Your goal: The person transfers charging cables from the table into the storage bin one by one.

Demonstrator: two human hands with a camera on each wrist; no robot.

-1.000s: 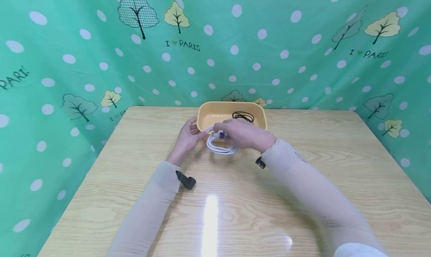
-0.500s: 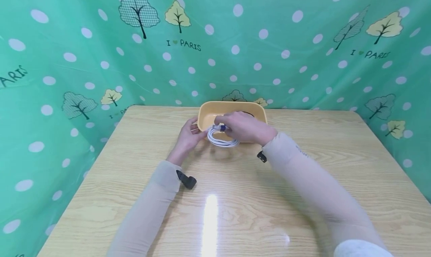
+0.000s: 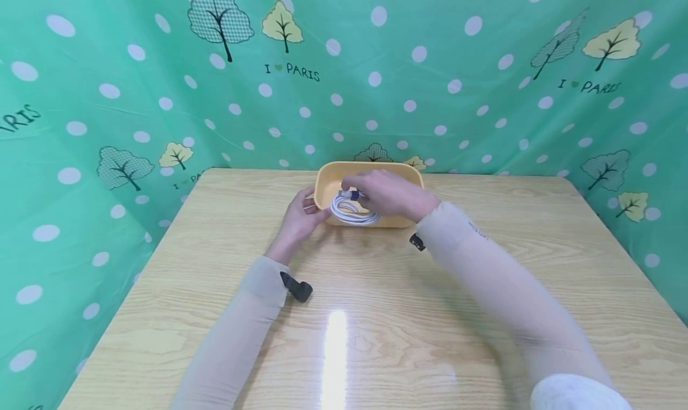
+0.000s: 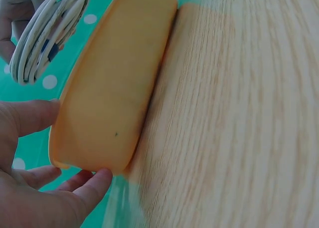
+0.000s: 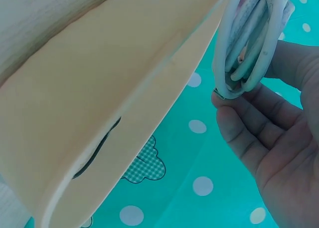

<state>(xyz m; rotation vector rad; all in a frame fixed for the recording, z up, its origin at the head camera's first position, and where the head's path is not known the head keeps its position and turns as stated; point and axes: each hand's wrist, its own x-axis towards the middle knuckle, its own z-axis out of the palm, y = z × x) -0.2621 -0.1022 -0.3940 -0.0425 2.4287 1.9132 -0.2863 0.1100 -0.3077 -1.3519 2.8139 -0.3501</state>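
A yellow plastic bin (image 3: 398, 221) stands at the table's far edge. At its left end, my left hand (image 3: 298, 222) holds the corner, thumb on the front near the rim and fingers round the end wall, as the left wrist view shows. Over the bin's front rim, my right hand (image 3: 387, 194) pinches a coiled white cable (image 3: 355, 219) near its dark blue plug (image 3: 353, 194). The loops hang down, overlapping the bin's front wall in the head view. In the right wrist view, part of a black cable (image 5: 99, 145) shows inside the bin; my right hand hides it from the head view.
The wooden table (image 3: 376, 284) runs out to both sides and in front of the bin. Directly behind it hangs a green dotted curtain (image 3: 451, 123). Black wrist straps (image 3: 297, 286) sit on both sleeves.
My right hand has moved the white cable coil away from me, from in front of the bin to over its front rim. The black cable has become hidden. My left hand stays at the bin's corner.
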